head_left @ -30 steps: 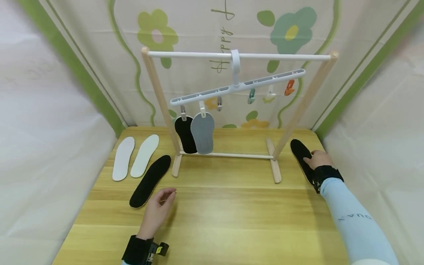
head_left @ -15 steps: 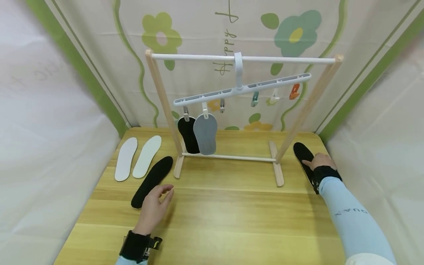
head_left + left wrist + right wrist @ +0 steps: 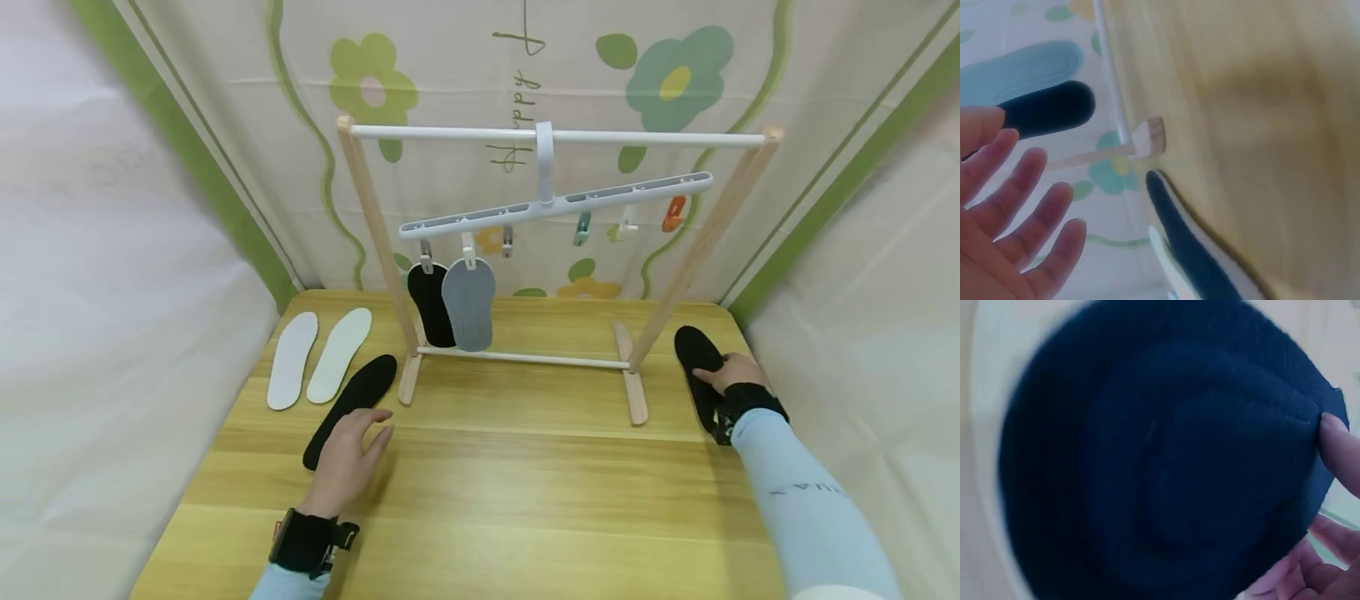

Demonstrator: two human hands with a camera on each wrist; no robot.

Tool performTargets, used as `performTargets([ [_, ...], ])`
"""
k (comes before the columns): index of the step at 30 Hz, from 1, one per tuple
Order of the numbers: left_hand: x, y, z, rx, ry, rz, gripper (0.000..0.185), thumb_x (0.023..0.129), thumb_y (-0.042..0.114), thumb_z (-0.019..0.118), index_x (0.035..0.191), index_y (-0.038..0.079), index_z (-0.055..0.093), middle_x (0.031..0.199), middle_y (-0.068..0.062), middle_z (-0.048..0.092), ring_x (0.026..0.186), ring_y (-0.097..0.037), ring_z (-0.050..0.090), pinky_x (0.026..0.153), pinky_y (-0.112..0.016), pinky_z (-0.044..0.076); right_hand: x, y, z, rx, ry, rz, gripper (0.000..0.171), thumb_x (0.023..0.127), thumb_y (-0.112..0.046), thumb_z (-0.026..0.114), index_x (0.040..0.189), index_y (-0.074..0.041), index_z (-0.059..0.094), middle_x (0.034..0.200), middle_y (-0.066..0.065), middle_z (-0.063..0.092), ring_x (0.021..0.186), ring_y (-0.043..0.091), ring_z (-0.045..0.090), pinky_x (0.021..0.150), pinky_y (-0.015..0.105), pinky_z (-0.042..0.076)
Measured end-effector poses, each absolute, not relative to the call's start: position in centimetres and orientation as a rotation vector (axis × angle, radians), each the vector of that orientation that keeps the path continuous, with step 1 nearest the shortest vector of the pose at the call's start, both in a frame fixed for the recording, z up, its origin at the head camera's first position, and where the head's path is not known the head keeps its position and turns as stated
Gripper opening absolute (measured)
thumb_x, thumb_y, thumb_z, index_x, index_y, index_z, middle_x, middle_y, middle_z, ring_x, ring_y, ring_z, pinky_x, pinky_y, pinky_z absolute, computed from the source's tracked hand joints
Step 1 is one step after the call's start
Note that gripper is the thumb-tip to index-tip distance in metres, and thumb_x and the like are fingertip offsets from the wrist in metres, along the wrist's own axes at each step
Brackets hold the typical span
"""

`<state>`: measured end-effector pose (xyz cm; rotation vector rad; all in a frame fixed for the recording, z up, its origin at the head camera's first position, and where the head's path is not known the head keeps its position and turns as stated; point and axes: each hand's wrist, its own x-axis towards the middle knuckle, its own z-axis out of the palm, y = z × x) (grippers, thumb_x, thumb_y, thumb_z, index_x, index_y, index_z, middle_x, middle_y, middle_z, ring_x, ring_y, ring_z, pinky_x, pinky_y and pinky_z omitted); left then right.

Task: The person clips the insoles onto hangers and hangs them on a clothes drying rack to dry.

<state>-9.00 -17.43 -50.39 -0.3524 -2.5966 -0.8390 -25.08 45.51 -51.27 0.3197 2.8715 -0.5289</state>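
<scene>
My left hand point(image 3: 351, 446) lies open, fingers straight, its fingertips at the near end of a black insole point(image 3: 352, 397) lying flat on the wooden table point(image 3: 525, 483). In the left wrist view the spread fingers point(image 3: 1016, 206) hover beside that insole point(image 3: 1188, 247). At the far right my right hand point(image 3: 731, 372) holds a second black insole point(image 3: 696, 350). In the right wrist view this insole point(image 3: 1160, 469) fills the frame, with a fingertip point(image 3: 1337, 447) on its edge and other fingers under it.
A wooden drying rack point(image 3: 371, 242) with a white bar stands mid-table. Its white hanger point(image 3: 555, 204) carries a black insole point(image 3: 429, 304), a grey insole point(image 3: 469, 304) and several free clips. Two white insoles point(image 3: 292, 360) lie at the back left. Cloth walls enclose the table.
My left hand has slid forward until its fingers reach the black insole's near end. My right hand has stayed on the right insole, its fingers closing round its edge.
</scene>
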Motion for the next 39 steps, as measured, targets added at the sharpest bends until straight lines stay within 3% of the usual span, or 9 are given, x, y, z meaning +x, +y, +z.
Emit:
performTargets([
  [5,-9.8,-17.3,-49.3,-0.385,-2.582,-0.833,0.021,0.092,0.013,0.072,0.112,0.006,0.07,0.109,-0.008,0.068,0.103,-0.028,0.06,0.086,-0.045,0.05,-23.4,45.6,-51.1,0.37,2.877,-0.693,0.075,0.1,-0.039,0.053,0.139,0.022,0.032,0.135,0.046,0.036,0.12,0.061,0.038,0.1,0.065,0.036],
  [10,-10.7,-17.2,-47.7,-0.456,-2.555,-0.822,0.024,0.092,0.012,0.072,0.114,0.005,0.069,0.111,-0.009,0.067,0.105,-0.028,0.06,0.088,-0.045,0.049,-22.2,45.5,-51.3,0.452,2.889,-0.91,0.064,0.104,-0.035,0.045,0.141,0.016,0.038,0.129,0.041,0.049,0.112,0.055,0.051,0.091,0.061,0.044],
  [15,-11.7,-16.8,-46.2,-0.523,-2.529,-0.837,0.025,0.091,0.011,0.073,0.115,0.003,0.069,0.113,-0.011,0.066,0.108,-0.031,0.06,0.091,-0.047,0.049,-20.8,44.9,-50.8,0.442,2.958,-1.069,0.057,0.102,-0.03,0.05,0.136,0.015,0.047,0.12,0.039,0.055,0.1,0.049,0.059,0.074,0.047,0.052],
  [21,-12.7,-16.4,-44.7,-0.577,-2.492,-0.842,0.025,0.091,0.008,0.072,0.115,0.002,0.068,0.113,-0.012,0.066,0.11,-0.03,0.059,0.093,-0.046,0.047,-18.9,43.7,-49.7,0.467,3.006,-1.175,0.054,0.101,-0.03,0.054,0.135,0.012,0.05,0.116,0.034,0.057,0.096,0.043,0.058,0.064,0.031,0.046],
  [26,-13.3,-15.9,-43.7,-0.603,-2.472,-0.834,0.025,0.092,0.009,0.072,0.116,0.003,0.068,0.113,-0.011,0.067,0.109,-0.029,0.059,0.093,-0.045,0.048,-17.4,42.5,-48.9,0.494,3.048,-1.223,0.051,0.1,-0.031,0.057,0.133,0.009,0.054,0.108,0.027,0.06,0.085,0.027,0.057,0.059,0.022,0.044],
  [30,-13.9,-15.3,-42.8,-0.625,-2.461,-0.827,0.024,0.093,0.01,0.071,0.116,0.004,0.068,0.113,-0.011,0.067,0.108,-0.029,0.06,0.091,-0.046,0.048,-16.3,41.5,-48.4,0.518,3.073,-1.268,0.049,0.099,-0.031,0.06,0.131,0.005,0.058,0.106,0.023,0.062,0.077,0.014,0.054,0.058,0.019,0.044],
  [39,-15.2,-13.6,-40.9,-0.707,-2.384,-0.856,0.026,0.093,0.011,0.071,0.117,0.004,0.068,0.111,-0.01,0.068,0.103,-0.027,0.062,0.085,-0.044,0.051,-14.3,39.0,-47.4,0.49,3.123,-1.333,0.044,0.098,-0.031,0.062,0.128,0.001,0.062,0.106,0.02,0.063,0.077,0.005,0.053,0.059,0.016,0.045],
])
